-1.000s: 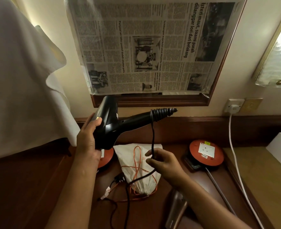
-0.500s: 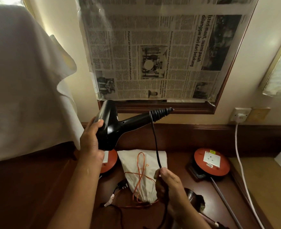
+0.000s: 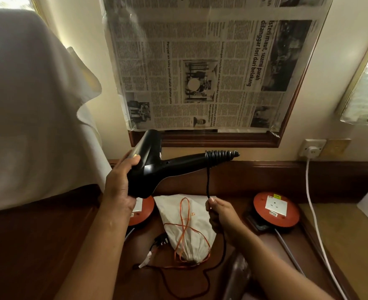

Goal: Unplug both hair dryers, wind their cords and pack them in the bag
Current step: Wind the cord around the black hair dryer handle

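A black hair dryer (image 3: pixel 157 167) is held up in the air by its barrel in my left hand (image 3: pixel 120 187), handle pointing right. Its black cord (image 3: pixel 208 182) drops from the ribbed handle end into my right hand (image 3: pixel 220 215), which pinches it just below. The cord then loops down over the tabletop to a black plug (image 3: pixel 160 242). A white drawstring bag (image 3: pixel 187 226) with orange strings lies flat below the dryer. A second dark hair dryer (image 3: pixel 237 276) lies at the bottom, partly hidden by my right forearm.
Two orange cable reels (image 3: pixel 287 219) (image 3: pixel 145 210) with white sockets sit on the dark wooden table (image 3: pixel 59 245). A white cable (image 3: pixel 313 204) runs from a wall socket (image 3: pixel 312 148) down the right. White cloth (image 3: pixel 27 118) hangs at left; newspaper (image 3: pixel 211 61) covers the mirror.
My right hand slid down the cord, then came back up closer to the handle end. The dryer stayed in my left hand, almost still.
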{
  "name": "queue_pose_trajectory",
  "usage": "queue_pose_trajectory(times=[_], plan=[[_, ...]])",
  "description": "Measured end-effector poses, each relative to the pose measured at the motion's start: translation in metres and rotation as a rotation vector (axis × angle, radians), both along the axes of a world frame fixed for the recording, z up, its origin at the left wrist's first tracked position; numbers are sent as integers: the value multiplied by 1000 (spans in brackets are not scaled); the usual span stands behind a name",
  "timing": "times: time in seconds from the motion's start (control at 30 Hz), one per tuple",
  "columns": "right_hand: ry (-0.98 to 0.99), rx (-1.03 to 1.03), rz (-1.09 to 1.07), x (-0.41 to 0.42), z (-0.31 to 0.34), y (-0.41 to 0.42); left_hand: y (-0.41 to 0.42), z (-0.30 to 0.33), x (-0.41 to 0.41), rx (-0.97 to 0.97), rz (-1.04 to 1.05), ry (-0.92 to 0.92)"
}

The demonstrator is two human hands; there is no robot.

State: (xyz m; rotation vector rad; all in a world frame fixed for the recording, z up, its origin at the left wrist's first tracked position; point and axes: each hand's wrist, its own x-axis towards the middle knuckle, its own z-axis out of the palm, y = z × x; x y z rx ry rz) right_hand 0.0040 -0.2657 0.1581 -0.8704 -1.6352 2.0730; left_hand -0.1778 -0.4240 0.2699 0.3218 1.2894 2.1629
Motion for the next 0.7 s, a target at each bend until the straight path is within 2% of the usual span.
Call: queue_pose_trajectory(times=[0.33, 0.5, 0.6, 0.7], plan=[[-145, 238, -11, -9, 42, 34, -10, 4, 9, -63, -84, 24], [-354, 316, -74, -6, 64, 50, -12, 5, 11, -88, -124, 63], [-254, 468, 26, -3, 81, 62, -15, 5, 10, -115, -162, 116], [-287, 638, 110, -7, 104, 70, -15, 4, 8, -133, -208, 190]])
